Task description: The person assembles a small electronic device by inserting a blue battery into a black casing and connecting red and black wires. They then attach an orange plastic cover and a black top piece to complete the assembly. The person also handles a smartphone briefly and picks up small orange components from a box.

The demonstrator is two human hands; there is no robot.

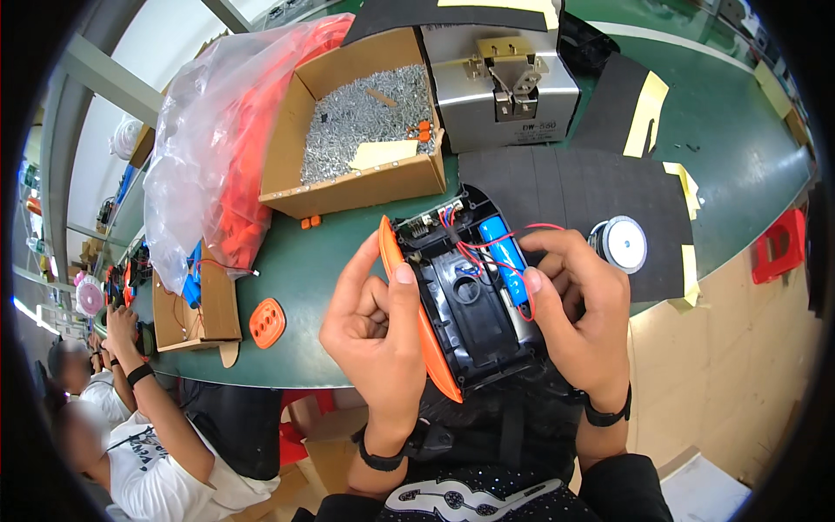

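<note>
Both my hands hold an open black plastic housing (461,300) with an orange side strip (426,339), tilted above the table's near edge. My left hand (378,326) grips the orange side, thumb on the black rim. Along the other side is my right hand (578,304), its thumb pressing on a blue cylindrical battery (506,257) inside the housing. Red wires (487,252) loop over the battery toward a small circuit board (426,224) at the housing's top. A round speaker (619,244) hangs from those wires, lying on a black mat (565,187) beside my right hand.
A cardboard box of small metal screws (365,117) and a grey metal machine (500,83) stand at the back. A clear bag of orange parts (226,148) lies left, with a smaller cardboard box (204,304) and an orange oval grille (267,322). Another person (148,418) sits lower left.
</note>
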